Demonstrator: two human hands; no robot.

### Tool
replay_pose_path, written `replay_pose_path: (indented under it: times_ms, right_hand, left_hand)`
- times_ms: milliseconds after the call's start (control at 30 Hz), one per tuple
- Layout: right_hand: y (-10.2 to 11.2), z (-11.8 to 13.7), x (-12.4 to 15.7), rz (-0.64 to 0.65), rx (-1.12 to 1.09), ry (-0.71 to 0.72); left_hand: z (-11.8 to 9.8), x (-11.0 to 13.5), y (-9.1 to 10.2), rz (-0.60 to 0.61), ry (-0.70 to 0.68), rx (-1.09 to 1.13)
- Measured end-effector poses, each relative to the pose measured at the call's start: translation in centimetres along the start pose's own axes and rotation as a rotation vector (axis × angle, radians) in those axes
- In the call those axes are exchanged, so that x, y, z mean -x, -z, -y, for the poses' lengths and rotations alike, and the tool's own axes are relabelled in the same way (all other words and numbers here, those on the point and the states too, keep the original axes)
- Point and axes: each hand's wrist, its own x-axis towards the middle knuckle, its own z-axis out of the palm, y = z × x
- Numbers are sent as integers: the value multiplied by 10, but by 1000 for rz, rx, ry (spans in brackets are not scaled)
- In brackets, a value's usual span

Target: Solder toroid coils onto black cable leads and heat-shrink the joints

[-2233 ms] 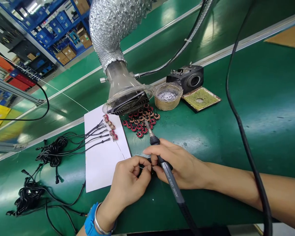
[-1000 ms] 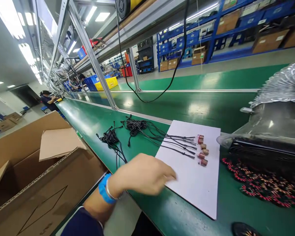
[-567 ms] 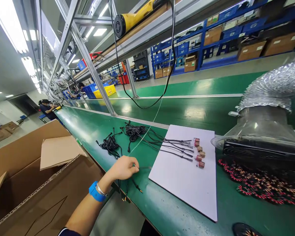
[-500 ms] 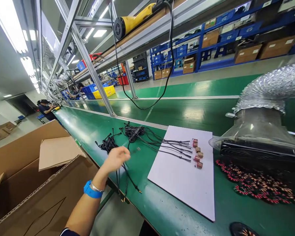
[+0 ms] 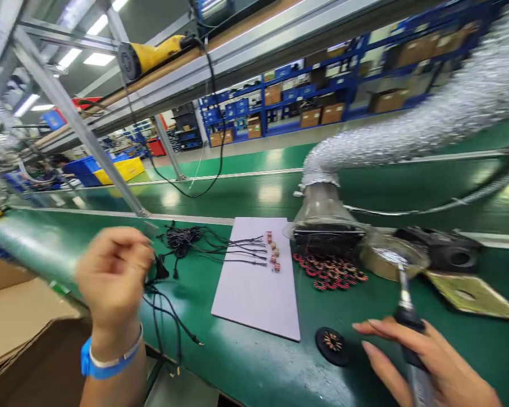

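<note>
My left hand (image 5: 112, 277) is raised over the near edge of the green bench (image 5: 254, 362). It is blurred, with fingers curled, and thin black cables (image 5: 165, 308) hang from beside its fingertips. My right hand (image 5: 424, 367) at the lower right grips a soldering iron (image 5: 402, 305) with its tip pointing up and away. A black disc carrying a small copper coil (image 5: 333, 345) lies just left of that hand. A white sheet (image 5: 258, 294) lies between the hands, with wired coils (image 5: 274, 257) lined up at its far end.
A pile of red and black ring coils (image 5: 331, 271) lies under the clear fume hood (image 5: 322, 217) on a foil duct (image 5: 407, 130). A solder pot (image 5: 390, 257), iron stand (image 5: 449, 254) and sponge pad (image 5: 470, 294) sit right. Cable bundle (image 5: 182, 237) behind; cardboard box (image 5: 17, 316) at left.
The view has swung right, bringing my right hand and the iron back into sight. My left hand has lifted from the cable bundle toward me, with black cables trailing from it.
</note>
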Motion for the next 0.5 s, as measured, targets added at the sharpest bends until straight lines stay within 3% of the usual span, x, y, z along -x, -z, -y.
replay_pose_path:
  times_ms: [67, 100, 167, 233, 333, 500]
  right_hand:
    - [1, 16, -10, -41, 48, 21]
    - [1, 24, -16, -34, 39, 0]
    - [0, 36, -26, 17, -57, -86]
    - [-1, 44, -34, 48, -191, -140]
    - [-4, 48, -44, 30, -280, -146]
    - [-11, 45, -59, -26, -263, -60]
  left_hand:
    - [-19, 38, -30, 643, 96, -26]
    - [-25, 56, -45, 873, 91, -31]
    - [-30, 87, -75, 1115, 80, -48]
    - [-29, 105, -98, 1212, 68, -51]
    - [-25, 110, -118, 1273, 57, -51]
    - [-27, 102, -134, 1248, 17, 86]
